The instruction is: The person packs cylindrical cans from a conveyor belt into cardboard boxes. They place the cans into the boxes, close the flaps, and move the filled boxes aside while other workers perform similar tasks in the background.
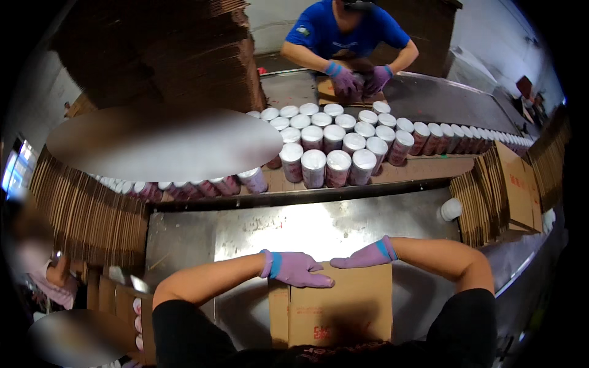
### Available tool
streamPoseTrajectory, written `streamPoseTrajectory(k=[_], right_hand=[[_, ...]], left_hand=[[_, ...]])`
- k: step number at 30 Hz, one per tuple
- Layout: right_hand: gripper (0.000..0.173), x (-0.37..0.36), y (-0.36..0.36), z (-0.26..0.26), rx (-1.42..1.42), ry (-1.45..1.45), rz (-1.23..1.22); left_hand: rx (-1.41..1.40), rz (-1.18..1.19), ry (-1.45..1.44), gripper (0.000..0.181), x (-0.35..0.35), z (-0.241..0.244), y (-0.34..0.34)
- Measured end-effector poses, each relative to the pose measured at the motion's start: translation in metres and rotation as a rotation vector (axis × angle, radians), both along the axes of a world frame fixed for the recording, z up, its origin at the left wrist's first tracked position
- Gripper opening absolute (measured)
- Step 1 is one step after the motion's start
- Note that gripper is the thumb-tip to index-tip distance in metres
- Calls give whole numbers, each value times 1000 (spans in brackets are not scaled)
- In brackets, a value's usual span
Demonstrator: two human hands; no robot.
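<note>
A brown cardboard carton [345,299] with red print stands close to my body over the metal table, a side flap [279,313] showing at its left. My left hand [299,270], in a purple glove with a blue cuff band, grips its far edge, thumb over the near face and fingers partly behind. Gloved alike, my right hand [363,255] lies along the same edge farther right. Its fingers point left towards the other hand, and its grip is partly hidden. The carton's inside is out of sight.
Beyond the metal worktop [184,234] runs a conveyor with several white-lidded cans [338,168]. Flattened cartons stand stacked left [96,211] and right [483,198]. White lids or cups [451,209] sit by the right stack. Across the line, a person in blue [349,32] handles another carton [326,94].
</note>
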State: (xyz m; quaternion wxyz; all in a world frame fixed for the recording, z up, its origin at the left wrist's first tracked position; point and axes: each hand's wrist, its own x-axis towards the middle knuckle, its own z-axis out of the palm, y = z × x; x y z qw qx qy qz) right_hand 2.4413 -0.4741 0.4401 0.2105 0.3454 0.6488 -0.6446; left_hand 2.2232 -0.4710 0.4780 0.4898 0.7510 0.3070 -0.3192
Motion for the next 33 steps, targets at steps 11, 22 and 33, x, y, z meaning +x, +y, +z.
streamPoseTrajectory(k=[11, 22, 33], right_hand=[[48, 36, -98, 42, -151, -7, -225], [23, -204, -208, 216, 1149, 541, 1096], [65, -216, -226, 69, 1306, 834, 337]], left_hand=[[-422, 1372, -243, 59, -87, -63, -257], [-474, 2015, -1411, 45, -147, -71, -425], [-546, 2000, -353, 35, -182, -27, -449]])
